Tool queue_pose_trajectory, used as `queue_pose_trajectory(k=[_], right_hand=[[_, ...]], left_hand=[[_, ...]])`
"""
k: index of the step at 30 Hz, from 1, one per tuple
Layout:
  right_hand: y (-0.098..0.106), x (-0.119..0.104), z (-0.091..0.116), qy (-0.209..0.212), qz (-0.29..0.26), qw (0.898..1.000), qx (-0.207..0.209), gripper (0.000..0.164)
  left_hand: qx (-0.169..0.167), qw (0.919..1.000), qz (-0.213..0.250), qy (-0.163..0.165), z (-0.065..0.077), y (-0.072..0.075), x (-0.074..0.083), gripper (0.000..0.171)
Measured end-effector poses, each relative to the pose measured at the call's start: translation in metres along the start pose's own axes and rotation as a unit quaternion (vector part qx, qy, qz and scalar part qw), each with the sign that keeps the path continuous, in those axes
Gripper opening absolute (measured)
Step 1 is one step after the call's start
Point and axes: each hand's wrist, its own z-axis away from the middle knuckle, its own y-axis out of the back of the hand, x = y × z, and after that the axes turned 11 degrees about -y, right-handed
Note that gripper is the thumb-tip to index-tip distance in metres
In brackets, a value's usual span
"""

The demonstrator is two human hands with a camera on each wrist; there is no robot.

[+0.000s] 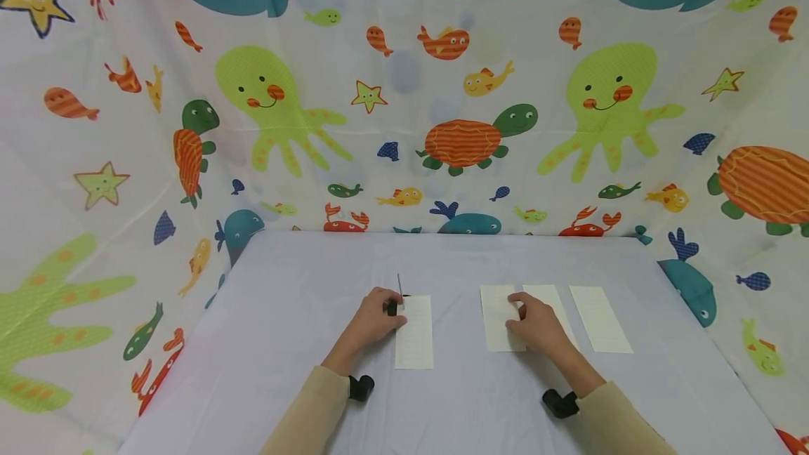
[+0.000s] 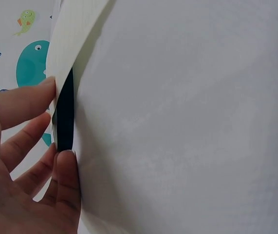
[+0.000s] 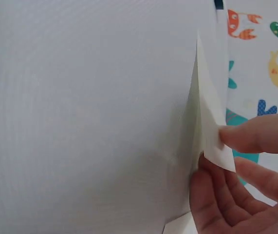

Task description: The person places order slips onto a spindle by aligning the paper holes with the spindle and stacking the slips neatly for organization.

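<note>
My left hand (image 1: 376,316) pinches the left edge of a cream lined paper sheet (image 1: 415,339), thumb on its upper face and fingertips below. Against that edge is a dark flat object (image 2: 65,114), partly hidden by paper and fingers; I cannot tell its kind. A thin dark line (image 1: 399,285) stands up beside it in the head view. With thumb and fingers, my right hand (image 1: 542,325) pinches the right edge of a second cream sheet (image 1: 496,321). The right wrist view shows this sheet's edge (image 3: 216,141) lifted off the cloth.
Two more cream sheets lie at the right: one (image 1: 538,291) partly behind my right hand, the other (image 1: 600,321) farther right. White cloth (image 1: 316,265) covers the table. A curtain (image 1: 392,181) printed with sea animals hangs behind and at both sides.
</note>
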Motion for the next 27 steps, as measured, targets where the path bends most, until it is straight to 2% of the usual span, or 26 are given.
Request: queue_pose_trajectory(k=[7, 20, 27], right_hand=[[-0.005, 0.0, -0.003, -0.021, -0.044, 0.999, 0.013, 0.035], [-0.009, -0.001, 0.002, -0.028, -0.117, 0.992, 0.022, 0.029], [-0.013, -0.002, 0.005, -0.026, -0.171, 0.984, 0.029, 0.026]], left_hand=[[-0.001, 1.0, 0.005, 0.008, 0.0, 0.0, -0.001, 0.031], [0.004, 0.9998, -0.002, 0.019, 0.0, -0.002, 0.001, 0.031], [0.008, 0.9998, -0.011, 0.018, 0.001, -0.004, 0.001, 0.03]])
